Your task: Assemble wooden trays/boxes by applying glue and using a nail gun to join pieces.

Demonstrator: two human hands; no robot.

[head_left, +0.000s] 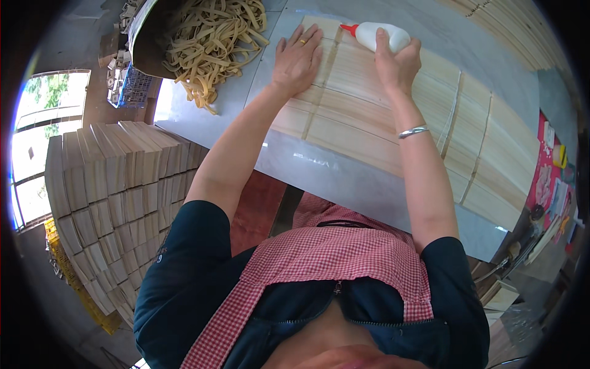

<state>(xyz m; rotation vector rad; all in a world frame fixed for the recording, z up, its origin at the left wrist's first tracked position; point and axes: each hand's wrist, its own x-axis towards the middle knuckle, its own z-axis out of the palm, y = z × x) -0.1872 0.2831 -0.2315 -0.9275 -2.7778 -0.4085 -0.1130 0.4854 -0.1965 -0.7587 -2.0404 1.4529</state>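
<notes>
Pale wooden panels (pixel 359 126) lie side by side on the grey table, crossed by dark grooves and a whitish line further right. My left hand (pixel 297 60) rests flat on the far left part of the wood, fingers stretched out, with a ring on one finger. In my right hand (pixel 397 61) is a white squeeze bottle (pixel 382 37) with a red nozzle, held tipped on its side. Its nozzle points left, at a groove near the far edge of the panels. Whether the tip touches the wood, I cannot tell.
A heap of tan elastic bands (pixel 215 43) spills from a container at the far left of the table (pixel 307 161). Tall stacks of wooden pieces (pixel 117 160) stand at the left. More wooden strips (pixel 504 27) lie far right, and a red surface with small items (pixel 544 172) at the right.
</notes>
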